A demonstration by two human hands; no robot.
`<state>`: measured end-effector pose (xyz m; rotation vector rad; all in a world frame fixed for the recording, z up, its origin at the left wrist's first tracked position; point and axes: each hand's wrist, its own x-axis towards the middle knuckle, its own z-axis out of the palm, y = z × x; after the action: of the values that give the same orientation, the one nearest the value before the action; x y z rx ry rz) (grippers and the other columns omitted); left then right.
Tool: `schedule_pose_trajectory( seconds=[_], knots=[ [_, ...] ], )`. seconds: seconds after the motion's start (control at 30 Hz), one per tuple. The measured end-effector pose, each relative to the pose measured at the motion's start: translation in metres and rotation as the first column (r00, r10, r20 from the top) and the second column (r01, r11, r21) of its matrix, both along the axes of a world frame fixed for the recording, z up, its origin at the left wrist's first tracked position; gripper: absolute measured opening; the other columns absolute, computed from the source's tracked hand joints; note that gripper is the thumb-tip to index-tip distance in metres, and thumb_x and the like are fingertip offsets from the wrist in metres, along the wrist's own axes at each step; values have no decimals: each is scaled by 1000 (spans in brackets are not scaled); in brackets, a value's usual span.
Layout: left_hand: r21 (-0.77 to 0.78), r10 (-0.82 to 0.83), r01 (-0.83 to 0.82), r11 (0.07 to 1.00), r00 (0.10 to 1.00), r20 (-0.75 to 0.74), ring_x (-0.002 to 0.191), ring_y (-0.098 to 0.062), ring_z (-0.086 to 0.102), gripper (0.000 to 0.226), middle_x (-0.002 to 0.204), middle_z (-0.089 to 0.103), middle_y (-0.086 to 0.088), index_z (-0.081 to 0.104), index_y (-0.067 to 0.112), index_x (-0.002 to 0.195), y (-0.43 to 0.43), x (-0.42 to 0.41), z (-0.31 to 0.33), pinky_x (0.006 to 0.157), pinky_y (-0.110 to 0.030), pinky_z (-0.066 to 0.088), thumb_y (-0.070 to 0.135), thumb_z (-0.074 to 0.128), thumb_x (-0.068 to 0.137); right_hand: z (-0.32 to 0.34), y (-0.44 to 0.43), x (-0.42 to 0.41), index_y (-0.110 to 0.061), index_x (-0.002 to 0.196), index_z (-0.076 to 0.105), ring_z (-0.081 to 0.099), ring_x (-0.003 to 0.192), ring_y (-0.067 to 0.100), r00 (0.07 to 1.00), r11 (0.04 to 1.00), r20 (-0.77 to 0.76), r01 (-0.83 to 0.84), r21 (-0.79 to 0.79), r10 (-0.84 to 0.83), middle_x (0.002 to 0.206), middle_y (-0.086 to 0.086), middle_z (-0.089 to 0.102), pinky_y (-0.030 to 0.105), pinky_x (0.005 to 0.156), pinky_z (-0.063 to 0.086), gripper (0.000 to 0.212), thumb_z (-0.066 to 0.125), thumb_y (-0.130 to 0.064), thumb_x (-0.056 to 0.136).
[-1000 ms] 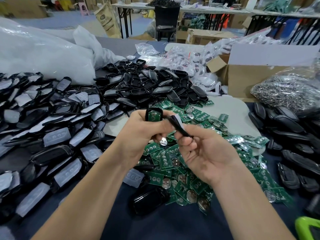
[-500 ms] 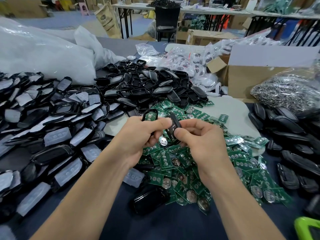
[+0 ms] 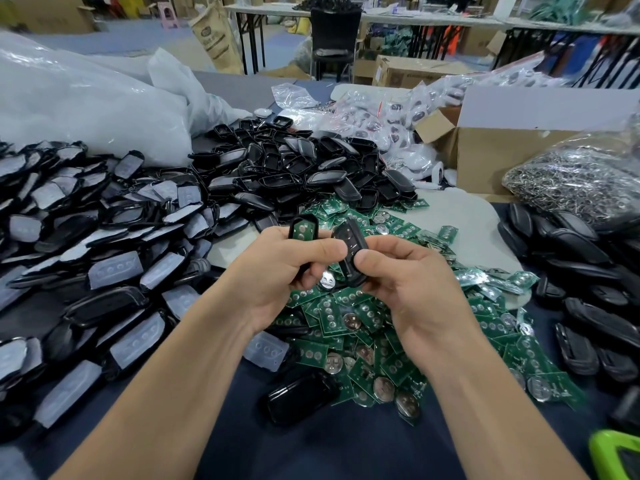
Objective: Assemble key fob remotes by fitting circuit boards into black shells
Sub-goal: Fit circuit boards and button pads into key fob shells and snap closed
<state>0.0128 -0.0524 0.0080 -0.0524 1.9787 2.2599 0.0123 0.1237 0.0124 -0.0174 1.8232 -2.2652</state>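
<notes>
**Item:** black plastic shell half [image 3: 304, 218] with a small green circuit board [image 3: 302, 233] seated in it, and a black glossy shell cover [image 3: 349, 251]. Both are held above the far part of the pile of loose green circuit boards [image 3: 363, 320].

**Grip:** the left hand [image 3: 277, 271] is curled round the shell half. The right hand [image 3: 408, 282] pinches the cover between thumb and fingers. Whether the two parts touch cannot be told.

**Handling (judged):** light, stiff and slick-surfaced. The board is likely brittle, so hold the parts by the long edges and keep off the board face.

**Surface:** table [image 3: 311, 452] under dark blue cloth. A heap of empty black shells [image 3: 294, 168] lies beyond the pile, and a white plastic sack [image 3: 86, 109] lies beyond and left of it.

**Room:** a workshop, with folding tables [image 3: 398, 20] far behind the pile.
</notes>
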Motion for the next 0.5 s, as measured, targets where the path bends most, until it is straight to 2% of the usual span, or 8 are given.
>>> schedule_pose_trajectory(
  seconds=[0.07,0.13,0.17,0.23,0.4,0.5],
  knots=[
    [32,-46,46,998,999,-9,47,-9,41,20,51,49,4,70,19,60,-1,-1,0,45,-17,37,15,84,73,1,2,-1,-19,72,78,64,66,14,994,990,58,-85,-116,93,84,5,75,34,72,50,9,77,-12,67],
    [42,-51,52,998,999,-19,46,-8,41,10,52,50,5,74,18,68,1,-1,-1,45,-16,38,16,82,74,2,4,-2,-19,72,79,63,65,13,991,985,79,-97,-144,109,83,5,75,33,72,49,8,76,-13,68],
    [53,-31,32,998,999,-21,46,-8,42,6,52,50,5,77,15,77,3,0,-1,45,-16,38,16,82,74,1,3,-2,-20,71,79,63,66,13,993,990,76,-78,-116,87,83,4,75,33,73,50,11,75,-10,72],
    [75,28,-26,997,999,-20,46,-7,42,21,53,51,5,79,10,92,5,-1,-4,45,-16,38,16,83,72,0,2,-3,-22,70,79,65,68,14,999,999,32,-26,-37,27,81,3,75,33,74,52,25,73,-1,83],
    [75,87,-86,993,996,-8,46,-6,43,12,53,51,5,80,15,83,4,-4,-4,44,-16,38,14,82,71,-1,-3,0,-22,72,79,64,78,20,996,995,-80,53,84,-47,80,6,73,44,86,54,28,75,2,85],
    [59,79,-79,995,997,1,46,-7,42,10,51,50,5,77,7,91,2,-4,-4,44,-16,38,6,80,82,-1,-5,1,-24,72,79,64,77,19,994,992,-100,63,112,-51,77,4,72,44,89,55,29,76,2,84]
  ],
)
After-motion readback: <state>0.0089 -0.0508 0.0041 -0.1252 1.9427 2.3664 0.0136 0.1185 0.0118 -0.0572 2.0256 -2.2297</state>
